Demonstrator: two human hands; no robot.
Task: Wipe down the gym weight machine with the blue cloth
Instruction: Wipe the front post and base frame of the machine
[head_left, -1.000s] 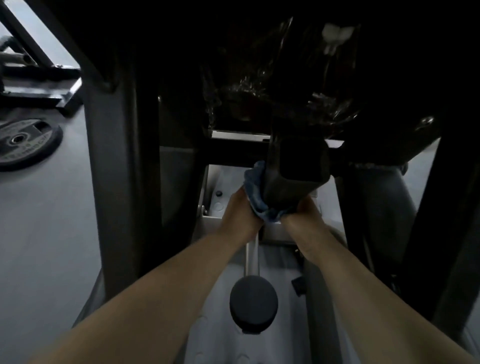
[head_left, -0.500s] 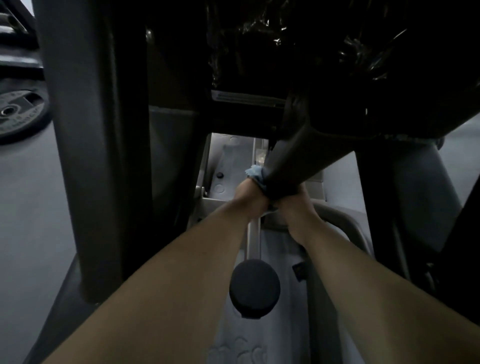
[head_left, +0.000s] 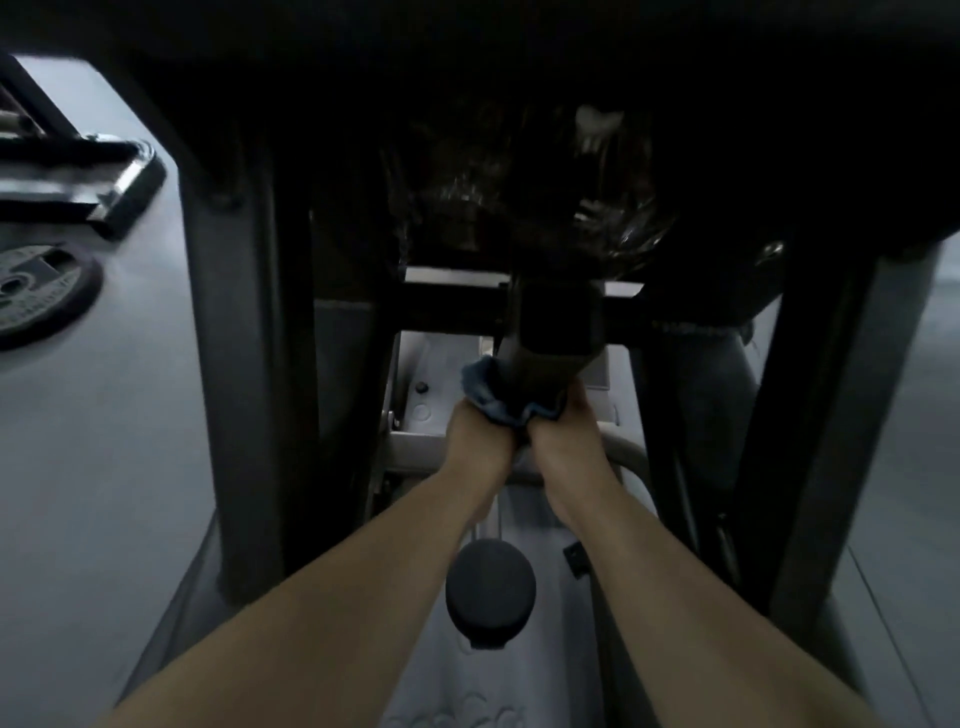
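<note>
Nothing in the room could be read from where I stood. The weight plate lying on the floor at the left carried raised lettering around its rim (too blurred and dim to make out a single word or number). A pale mark showed on the dark wrapped pad overhead, but it gave no legible letters either. The machine frame bore no readable label.

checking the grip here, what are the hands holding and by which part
Both the left hand and the right hand grip the blue cloth by its bunched lower part, wrapped around the machine's dark bar.
</note>
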